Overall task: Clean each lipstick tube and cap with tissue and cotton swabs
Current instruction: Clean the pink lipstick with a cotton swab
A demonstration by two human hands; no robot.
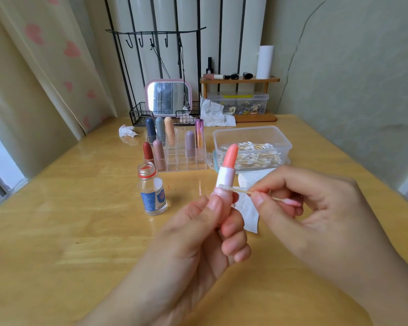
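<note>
**Exposed bullet at risk during collar cleaning**

While our left hand (212, 222) grips the uncapped pale pink lipstick tube with its coral bullet wound out (225, 175), upright above the yellow wooden tabletop (68, 231), our right hand (299, 198) pinches a wooden-stemmed cotton swab (239, 189) between thumb and forefinger, its white tip touching the tube's collar. We judge the chief hazard to be the bullet: a slip upward would smear or gouge it, and the swab's far tip already looks pink. The left fingers are curled round only the base, so sideways pressure could tilt the tube. An open small clear glass bottle with a blue label (152, 192) stands near the left hand; a knock would likely spill it. White tissue (249, 208) lies on the tabletop beneath the hands.
</note>
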